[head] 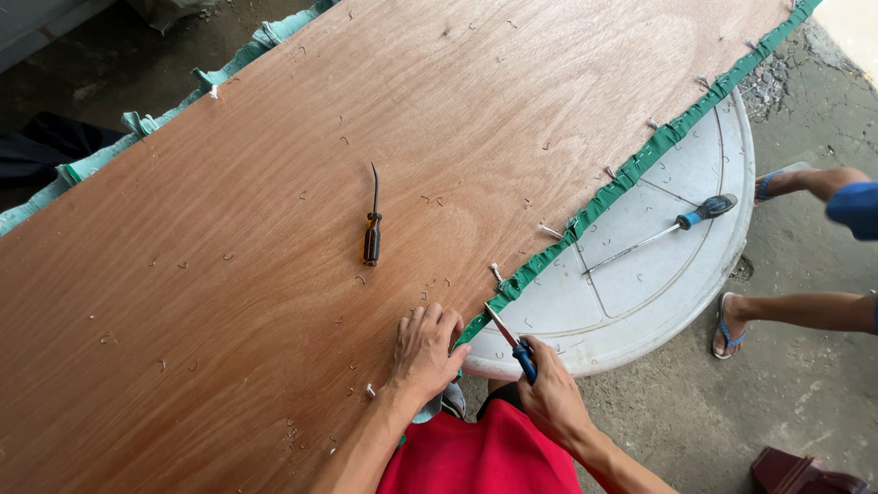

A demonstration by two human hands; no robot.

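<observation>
Right hand point(549, 393) is clamped on a blue-handled screwdriver point(514, 343), tip under the green fabric edging point(631, 174) of the plywood board point(302, 229). Left hand point(425, 352) lies flat, fingers spread, steadying the board. Judged step: prying staples; next calls for controlled leverage.

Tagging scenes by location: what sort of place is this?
Likely an informal upholstery or furniture repair spot, outdoors or in an open shed. A plywood board edged with stapled green fabric lies over a white round table on a rough concrete floor; screwdrivers lie about.
</observation>
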